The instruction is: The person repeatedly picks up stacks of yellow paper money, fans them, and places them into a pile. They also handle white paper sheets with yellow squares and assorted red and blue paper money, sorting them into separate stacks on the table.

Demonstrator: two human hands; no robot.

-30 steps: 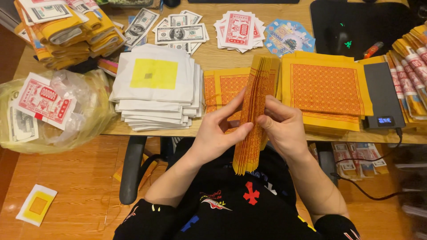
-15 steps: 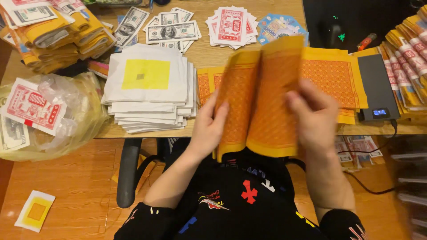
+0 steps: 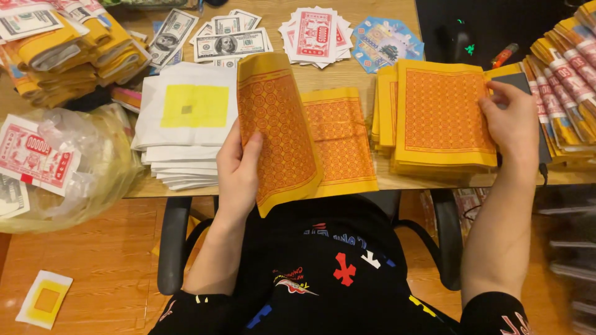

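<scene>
My left hand (image 3: 237, 170) grips a bent bundle of orange-and-yellow patterned paper sheets (image 3: 276, 124) by its left edge, holding it above the desk's front edge. Beneath and to its right a second thin batch of the same sheets (image 3: 344, 146) lies flat on the desk. My right hand (image 3: 512, 124) rests on the right edge of a thick stack of orange-and-yellow sheets (image 3: 441, 115), fingers curled over its top sheet. To the left of my left hand lies a pile of white sheets with yellow squares (image 3: 186, 124).
A wooden desk (image 3: 347, 71) carries play banknotes (image 3: 217, 40), red-and-white notes (image 3: 316, 34), blue octagonal cards (image 3: 388, 40), yellow-wrapped bundles (image 3: 62, 46) and banded bundles (image 3: 568, 80). A clear plastic bag (image 3: 62, 167) hangs at left. A loose white sheet (image 3: 45, 299) lies on the floor.
The bundle held upright in both hands has been parted: my right hand carried a batch onto the thick stack at right, while my left hand keeps the remaining bent bundle.
</scene>
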